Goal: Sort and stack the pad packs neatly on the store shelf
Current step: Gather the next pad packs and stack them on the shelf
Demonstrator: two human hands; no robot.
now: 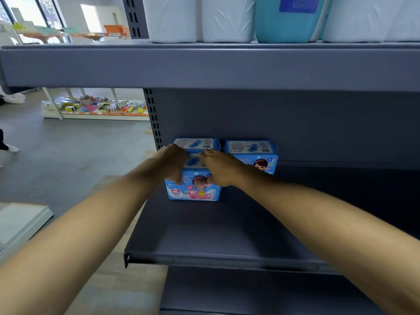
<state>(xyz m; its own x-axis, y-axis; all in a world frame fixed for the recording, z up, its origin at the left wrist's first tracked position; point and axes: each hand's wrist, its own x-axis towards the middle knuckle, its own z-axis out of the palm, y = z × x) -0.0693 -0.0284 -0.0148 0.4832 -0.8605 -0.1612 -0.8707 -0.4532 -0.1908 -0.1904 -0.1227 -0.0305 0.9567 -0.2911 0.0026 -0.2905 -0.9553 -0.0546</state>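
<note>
Left hand (173,162), right hand (219,168) grip front pack (193,189) | rear pack (195,143) half-hidden

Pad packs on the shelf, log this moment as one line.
left hand: grips front pack | right hand: grips same | shelf: more packs behind

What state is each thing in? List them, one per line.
Front blue printed pad pack: upright on shelf, gripped by both hands.
Rear left blue pad pack: upright, directly behind the front one.
Rear right blue pad pack: upright against the back panel.
Left hand: fingers curled over front pack.
Right hand: fingers curled over front pack.
Dark grey metal shelf: mostly bare.
</note>
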